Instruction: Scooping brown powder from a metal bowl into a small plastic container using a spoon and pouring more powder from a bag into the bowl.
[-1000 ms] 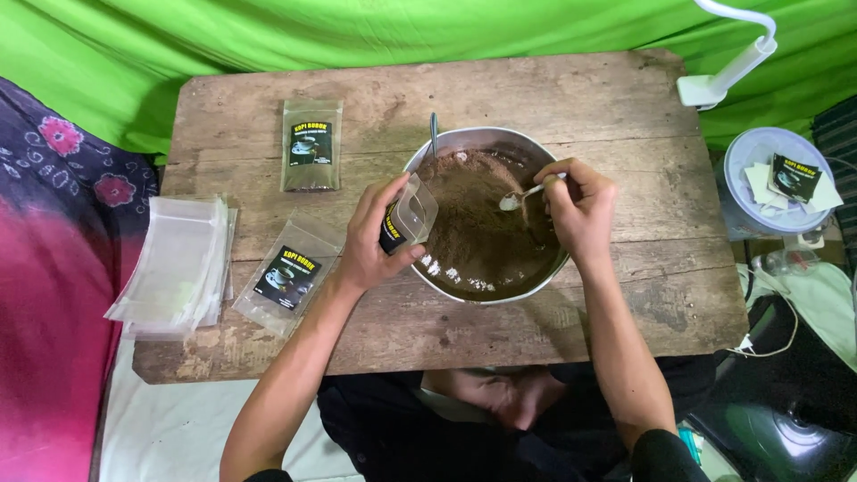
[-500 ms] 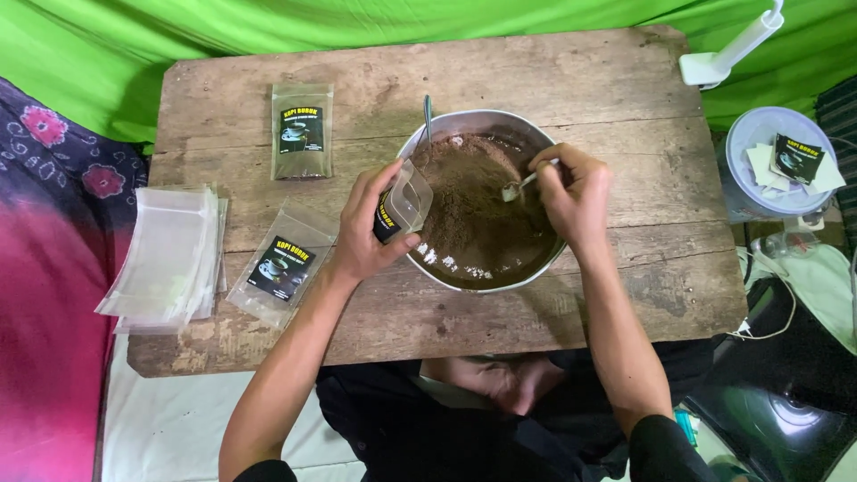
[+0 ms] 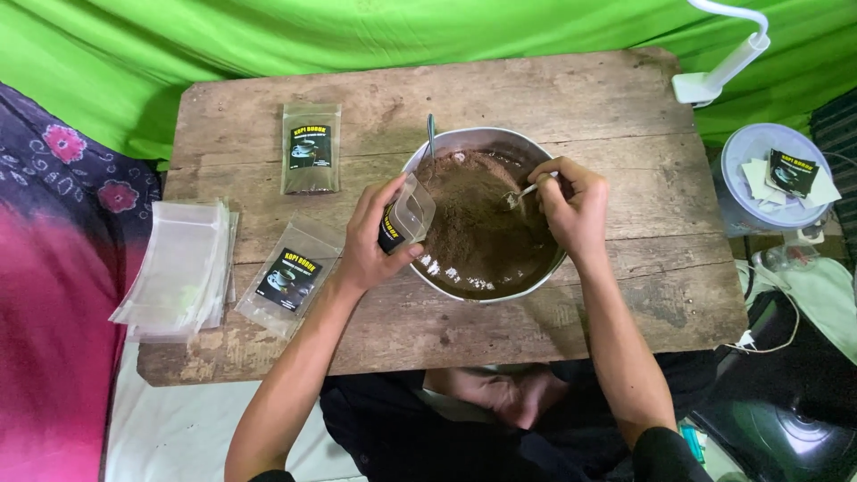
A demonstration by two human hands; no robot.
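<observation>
A metal bowl [image 3: 464, 291] of brown powder [image 3: 478, 228] sits on the wooden table [image 3: 536, 98]. My left hand [image 3: 370, 236] holds a small clear pouch [image 3: 409, 214] with a black label, its mouth held open at the bowl's left rim. My right hand [image 3: 571, 210] grips a metal spoon [image 3: 518, 194] whose tip dips into the powder. A second spoon handle [image 3: 431, 138] sticks up from the bowl's far rim.
A filled labelled pouch [image 3: 311, 159] lies at the table's back left, an empty labelled one [image 3: 286, 281] near my left forearm. A stack of clear bags [image 3: 178, 268] overhangs the left edge. A lidded tub with labels [image 3: 772, 178] and a white lamp base [image 3: 705, 85] stand to the right.
The view has shifted slightly. My right hand and spoon have dipped lower into the powder; my left hand keeps the pouch at the rim.
</observation>
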